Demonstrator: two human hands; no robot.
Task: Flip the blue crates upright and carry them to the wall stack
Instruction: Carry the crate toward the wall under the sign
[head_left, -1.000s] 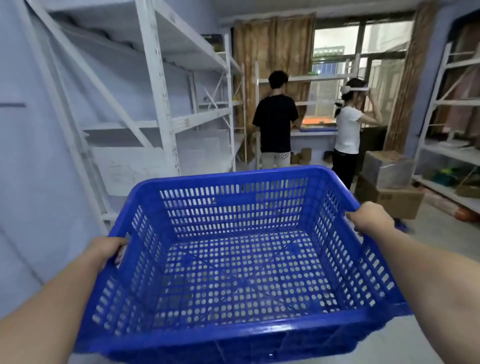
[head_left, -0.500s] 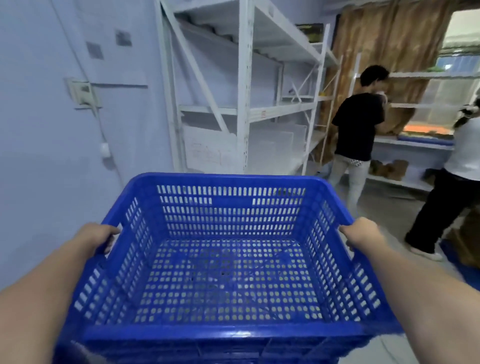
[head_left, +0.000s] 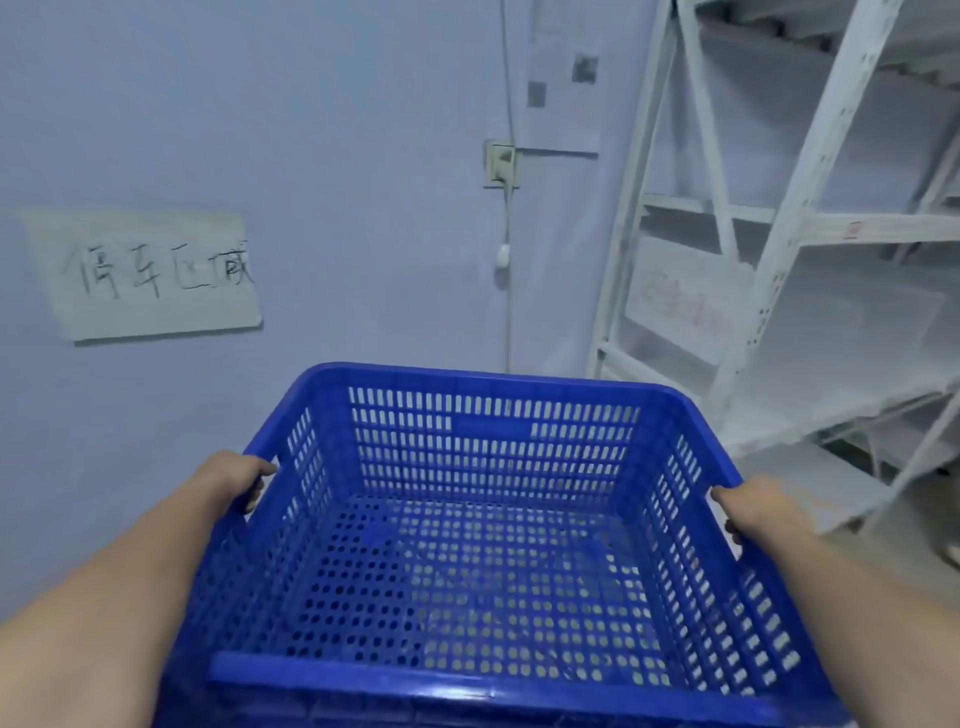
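Head view shows a rectangular blue crate (head_left: 488, 540) of glossy perforated plastic, upright, open side up, its far wall facing the pale wall (head_left: 311, 130). Left hand (head_left: 228, 483) and right hand (head_left: 753, 512) curl closed over its side rims. Left of the crate hangs a handwritten paper sign (head_left: 150, 275) reading 停车区域; white metal shelving (head_left: 789, 249) stands right.

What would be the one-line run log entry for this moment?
phase: carry | blue crate: upright, empty, held off the floor | left hand: grips left rim | right hand: grips right rim | ahead: wall with handwritten paper sign
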